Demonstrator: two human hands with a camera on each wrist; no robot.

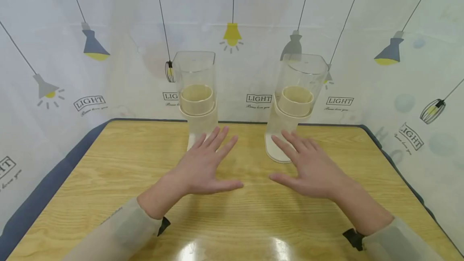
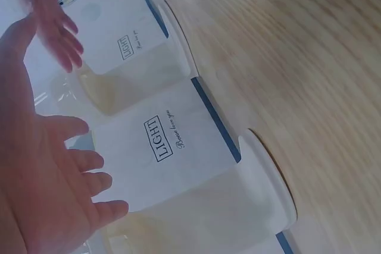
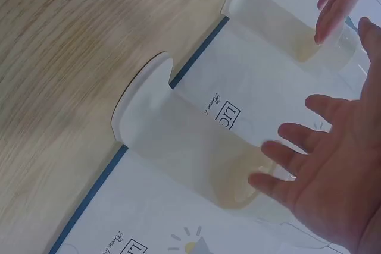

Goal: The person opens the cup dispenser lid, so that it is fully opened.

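Observation:
Two matching white stands are at the far side of the wooden table [image 1: 152, 148], each with a clear, open-topped container above a cream ring. In the head view my left hand [image 1: 201, 166] is held out with fingers spread, overlapping the base of the left stand [image 1: 198, 110]. My right hand [image 1: 311, 166] mirrors it, its fingertips overlapping the base of the right stand [image 1: 295, 108]. Neither hand holds anything. In the left wrist view, the left palm [image 2: 44, 188] faces the stands with fingers extended. The right wrist view shows the right palm [image 3: 333, 176] likewise.
A white curtain [image 1: 235, 71] printed with hanging lamps and "LIGHT" labels surrounds the table on the back and sides. Dark blue edging [image 1: 246, 122] runs along the table's far border. Light reflections show on the near tabletop.

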